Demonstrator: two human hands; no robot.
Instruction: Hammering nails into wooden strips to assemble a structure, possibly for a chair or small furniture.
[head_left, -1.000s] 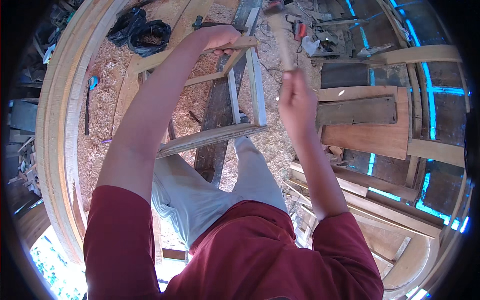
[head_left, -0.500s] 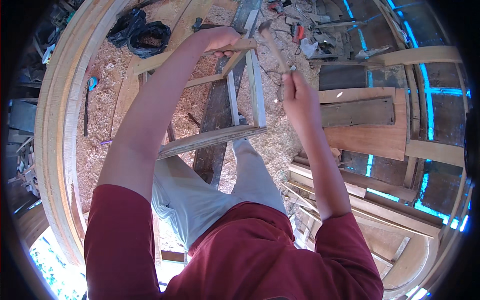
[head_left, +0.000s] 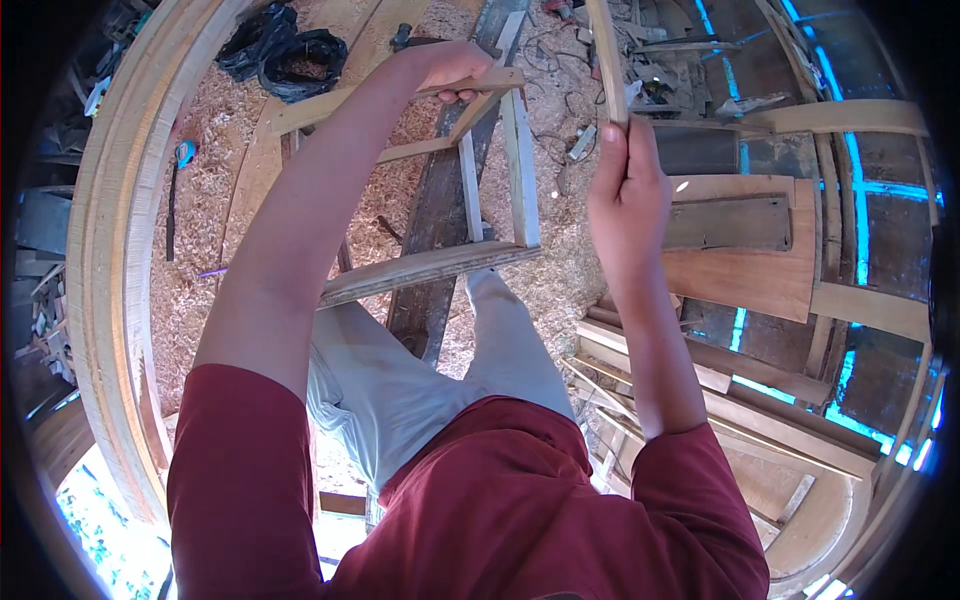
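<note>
My left hand (head_left: 462, 70) is closed around the top rail of a small wooden frame (head_left: 430, 268), close to its right corner. The frame stands tilted in front of my legs, its pale upright (head_left: 521, 170) running down to a thicker lower rail. To the right, my right hand (head_left: 630, 185) grips a hammer (head_left: 606, 65) by its wooden handle, thumb along the shaft. The handle points up past the picture's top edge, so the hammer's head is out of view. Another hammer-like tool (head_left: 402, 38) lies just beyond my left hand.
Wood shavings cover the floor around a dark plank (head_left: 425, 205) beneath the frame. Black plastic bags (head_left: 302, 62) and a blue tape measure (head_left: 184, 153) lie to the left, beside long curved timbers (head_left: 105, 240). A brown board (head_left: 745, 280) and stacked timber are at the right.
My right hand has raised the hammer up and slightly right, carrying its head out of the picture. My left hand still holds the frame, which appears shifted slightly up and right.
</note>
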